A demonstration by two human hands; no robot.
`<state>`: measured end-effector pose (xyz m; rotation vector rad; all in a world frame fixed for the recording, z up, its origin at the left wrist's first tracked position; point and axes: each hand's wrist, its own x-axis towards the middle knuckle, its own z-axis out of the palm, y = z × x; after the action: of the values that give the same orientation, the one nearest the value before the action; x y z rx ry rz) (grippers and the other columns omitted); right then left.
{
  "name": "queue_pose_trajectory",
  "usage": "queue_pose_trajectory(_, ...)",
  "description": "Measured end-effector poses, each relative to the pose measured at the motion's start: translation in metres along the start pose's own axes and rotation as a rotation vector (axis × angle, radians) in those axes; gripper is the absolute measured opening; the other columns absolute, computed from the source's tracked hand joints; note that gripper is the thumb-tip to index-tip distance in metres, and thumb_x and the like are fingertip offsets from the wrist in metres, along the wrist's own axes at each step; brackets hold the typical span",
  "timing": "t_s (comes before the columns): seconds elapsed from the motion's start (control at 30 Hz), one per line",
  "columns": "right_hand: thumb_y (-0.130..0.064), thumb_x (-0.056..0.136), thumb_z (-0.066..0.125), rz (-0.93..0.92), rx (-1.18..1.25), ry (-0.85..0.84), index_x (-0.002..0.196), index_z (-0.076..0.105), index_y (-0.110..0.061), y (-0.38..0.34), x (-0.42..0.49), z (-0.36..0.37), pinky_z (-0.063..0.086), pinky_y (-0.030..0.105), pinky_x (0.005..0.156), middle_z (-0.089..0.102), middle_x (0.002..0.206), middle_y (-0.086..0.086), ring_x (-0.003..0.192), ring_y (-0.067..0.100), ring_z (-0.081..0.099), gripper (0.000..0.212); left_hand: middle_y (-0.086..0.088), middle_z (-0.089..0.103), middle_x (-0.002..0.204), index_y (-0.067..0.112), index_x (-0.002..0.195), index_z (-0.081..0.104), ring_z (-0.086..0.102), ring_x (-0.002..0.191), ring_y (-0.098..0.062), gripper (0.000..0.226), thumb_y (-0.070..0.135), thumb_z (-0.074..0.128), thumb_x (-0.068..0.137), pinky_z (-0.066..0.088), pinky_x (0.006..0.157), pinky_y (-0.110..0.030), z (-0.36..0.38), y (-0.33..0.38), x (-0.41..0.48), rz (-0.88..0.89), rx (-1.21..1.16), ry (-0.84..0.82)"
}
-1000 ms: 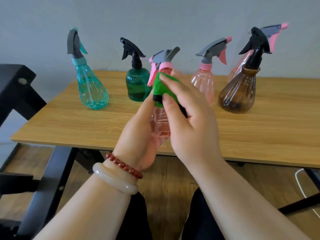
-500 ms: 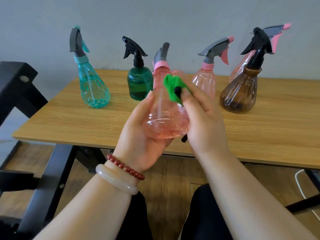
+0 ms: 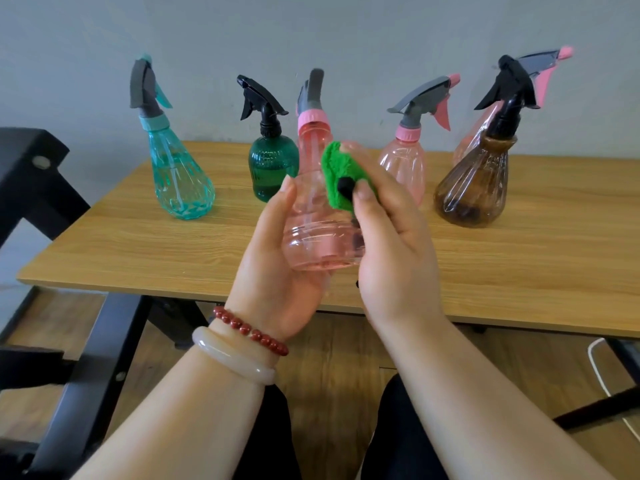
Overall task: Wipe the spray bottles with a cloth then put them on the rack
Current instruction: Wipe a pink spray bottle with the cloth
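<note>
My left hand (image 3: 277, 271) holds the pink spray bottle (image 3: 318, 230) from below, with my fingers curled round its fat bottom. The bottle points up, above the near edge of the table (image 3: 519, 265). My right hand (image 3: 394, 251) pinches the green cloth (image 3: 341, 174) and presses it on the bottle's right side, near the neck. Past my left hand stand a teal bottle (image 3: 176, 178) and a dark green bottle (image 3: 272, 168). Past my right hand stand another pink bottle (image 3: 403, 164) and a brown bottle (image 3: 474, 188). Red beads (image 3: 249, 330) sit on my left wrist.
</note>
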<state>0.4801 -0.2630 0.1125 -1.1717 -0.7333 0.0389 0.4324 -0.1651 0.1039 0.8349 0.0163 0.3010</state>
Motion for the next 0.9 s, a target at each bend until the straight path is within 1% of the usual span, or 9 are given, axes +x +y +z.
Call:
queue_pose_trajectory(0.07,-0.016,0.100,0.045,-0.066,-0.140,-0.001,0.124,0.059,-0.029,-0.001,0.000,-0.003,0.042,0.031,0.108,0.060,0.132,-0.006,0.130,0.008,0.051,0.031,-0.023,0.052,0.141,0.010,0.137,0.057,0.047,0.134,-0.040,0.054,0.045,0.050,0.096,0.037,0.113,-0.053,0.000,0.002,0.001,0.005,0.138,0.100)
queue_pose_trajectory(0.13,-0.015,0.101,0.046,-0.147,-0.337,0.012,0.130,0.059,-0.020,-0.002,0.002,-0.006,0.040,0.031,0.111,0.057,0.138,-0.001,0.133,0.007,0.047,0.032,-0.015,0.069,0.117,0.016,0.115,0.072,0.066,0.108,-0.030,0.037,0.042,0.052,0.098,0.055,0.091,-0.041,0.000,0.003,-0.001,-0.011,0.246,0.154)
queue_pose_trajectory(0.2,-0.015,0.100,0.048,-0.214,-0.475,-0.001,0.133,0.059,-0.016,-0.004,-0.001,-0.003,0.035,0.028,0.114,0.053,0.143,0.001,0.137,0.006,0.042,0.034,-0.008,0.072,0.100,0.019,0.101,0.076,0.069,0.089,-0.018,0.029,0.037,0.053,0.098,0.057,0.075,-0.030,0.002,0.005,-0.003,-0.024,0.265,0.127)
queue_pose_trajectory(0.33,-0.014,0.100,0.049,-0.189,-0.396,-0.059,0.134,0.057,-0.015,-0.006,-0.006,-0.001,0.036,0.029,0.114,0.052,0.145,0.002,0.139,0.006,0.040,0.035,-0.011,0.064,0.115,0.016,0.121,0.066,0.062,0.107,-0.026,0.038,0.039,0.053,0.094,0.052,0.092,-0.038,0.006,0.013,-0.005,-0.046,0.168,0.015)
queue_pose_trajectory(0.47,-0.021,0.101,0.044,0.024,-0.113,-0.018,0.135,0.057,-0.022,-0.006,0.004,-0.008,0.043,0.042,0.109,0.061,0.134,-0.005,0.128,0.010,0.053,0.036,-0.020,0.056,0.123,0.002,0.136,0.053,0.054,0.113,-0.034,0.056,0.041,0.047,0.096,0.048,0.095,-0.043,0.007,0.013,-0.004,-0.060,0.077,-0.015)
queue_pose_trajectory(0.63,-0.016,0.100,0.046,-0.270,-0.385,-0.096,0.134,0.053,-0.018,0.000,-0.017,-0.001,0.031,0.042,0.118,0.050,0.146,0.004,0.143,0.014,0.036,0.034,-0.024,0.047,0.142,0.006,0.144,0.045,0.048,0.127,-0.033,0.056,0.043,0.041,0.101,0.031,0.114,-0.049,0.003,0.019,-0.002,-0.060,0.024,-0.032)
queue_pose_trajectory(0.7,-0.019,0.101,0.044,-0.186,-0.284,-0.100,0.133,0.054,-0.025,0.000,-0.008,-0.004,0.037,0.037,0.114,0.054,0.143,0.002,0.139,0.011,0.042,0.033,-0.026,0.043,0.146,0.007,0.143,0.046,0.044,0.129,-0.036,0.054,0.041,0.042,0.101,0.027,0.115,-0.051,0.001,0.018,-0.003,-0.061,0.022,-0.048)
queue_pose_trajectory(0.8,-0.017,0.102,0.043,-0.005,-0.042,-0.033,0.127,0.057,-0.030,-0.002,0.002,-0.005,0.045,0.021,0.101,0.064,0.128,-0.011,0.125,0.005,0.055,0.031,-0.021,0.051,0.139,0.008,0.140,0.051,0.048,0.124,-0.034,0.053,0.038,0.046,0.098,0.037,0.109,-0.049,0.006,0.012,-0.004,-0.050,0.009,-0.038)
queue_pose_trajectory(0.9,-0.017,0.103,0.042,-0.119,-0.183,-0.036,0.134,0.052,-0.026,0.001,-0.011,0.000,0.035,0.033,0.115,0.052,0.145,-0.003,0.139,0.009,0.041,0.034,-0.022,0.052,0.139,0.008,0.132,0.059,0.050,0.126,-0.035,0.049,0.039,0.044,0.098,0.034,0.112,-0.052,0.005,0.013,-0.003,-0.027,-0.007,-0.018)
